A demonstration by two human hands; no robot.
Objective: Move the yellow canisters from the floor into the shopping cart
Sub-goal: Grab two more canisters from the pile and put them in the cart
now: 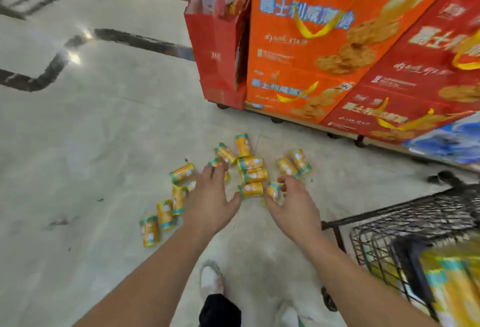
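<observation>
Yellow canisters [253, 174] are lying scattered on the floor [91, 145] beside the shopping cart [389, 212], seemingly close enough for quick loading. The left hand [210, 202] is spreading open over them; the right hand [293, 207] is curling round one canister [274, 191].

A pale, glossy floor [91, 145] lies under a stack of orange and red boxes [324, 41] on a low platform [298, 119]. Left of the stack, dark curved bands [130, 38] carry bright glare [74, 56].

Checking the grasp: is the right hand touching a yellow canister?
Touching. In the head view the right hand has thumb and fingers curled around one yellow canister.
</observation>
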